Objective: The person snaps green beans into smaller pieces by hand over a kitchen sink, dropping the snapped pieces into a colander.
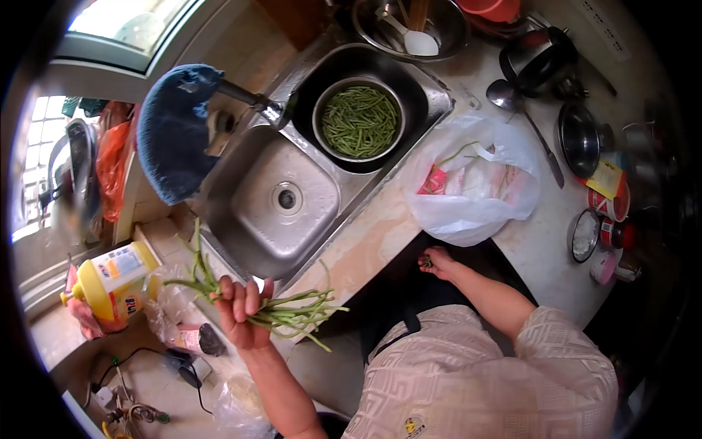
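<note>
One bunch of long green beans is gripped in my left hand, fingers wrapped around the middle, so that stems stick out on both sides: some toward the window side, the rest fanning loosely toward my right. My right hand, lower than the counter top and close to my body, is closed with its fingers curled around small green pieces, too small for me to make out clearly.

Just beyond my left hand lies the bare steel sink basin with its drain. Farther ahead, between my two hands, a round steel bowl sits in the second basin, filled with cut green bean pieces. The faucet reaches over from the far side, and a blue cloth hangs near it, ahead of my left hand.

Right past my right hand, on the counter, rests a white plastic bag, and beyond it a long-handled metal ladle. To the left of my left hand, a yellow bottle lies tipped on its side.
</note>
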Motion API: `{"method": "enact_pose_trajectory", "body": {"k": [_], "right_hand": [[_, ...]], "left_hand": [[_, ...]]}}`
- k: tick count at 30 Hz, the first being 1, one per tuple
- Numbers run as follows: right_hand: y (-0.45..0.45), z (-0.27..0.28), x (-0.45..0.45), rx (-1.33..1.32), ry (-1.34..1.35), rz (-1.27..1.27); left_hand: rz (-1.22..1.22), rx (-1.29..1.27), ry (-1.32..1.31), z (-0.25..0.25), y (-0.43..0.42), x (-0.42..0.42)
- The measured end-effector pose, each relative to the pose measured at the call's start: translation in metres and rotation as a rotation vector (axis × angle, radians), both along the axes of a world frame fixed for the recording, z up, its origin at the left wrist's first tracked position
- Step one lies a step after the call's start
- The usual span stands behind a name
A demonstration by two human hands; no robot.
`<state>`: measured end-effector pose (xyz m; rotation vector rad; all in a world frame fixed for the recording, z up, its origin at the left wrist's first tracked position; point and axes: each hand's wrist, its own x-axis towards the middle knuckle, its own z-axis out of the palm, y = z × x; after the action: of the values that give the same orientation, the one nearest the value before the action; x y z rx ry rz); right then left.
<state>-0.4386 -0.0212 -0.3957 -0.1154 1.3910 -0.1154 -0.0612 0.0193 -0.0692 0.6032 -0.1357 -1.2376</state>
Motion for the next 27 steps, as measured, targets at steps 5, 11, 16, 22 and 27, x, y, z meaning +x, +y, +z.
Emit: {"method": "enact_pose_trajectory", "body": {"k": [5, 11, 16, 22, 27], "right_hand": [[-0.003, -0.08, 0.002, -0.01, -0.204, -0.476], [0.006, -0.097, 0.009, -0.012, 0.098, -0.707], [0.011, -0.037, 0.013, 0.056, 0.166, -0.092], [-0.048, 0.198, 0.013, -0.317, -0.285, 0.377], [-0.154, 0.268, -0.005, -1.172, 0.094, 0.526]], "left_hand": [[-0.003, -0.012, -0.06, 0.008, 0.001, 0.001], [0.057, -0.037, 0.006, 0.013, 0.003, 0.004], [0.086, -0.125, 0.112, 0.017, 0.001, 0.01], [0.084, -0.043, -0.037, 0.018, 0.002, -0.002], [0.152, 0.047, -0.118, 0.008, -0.005, -0.015]]}}
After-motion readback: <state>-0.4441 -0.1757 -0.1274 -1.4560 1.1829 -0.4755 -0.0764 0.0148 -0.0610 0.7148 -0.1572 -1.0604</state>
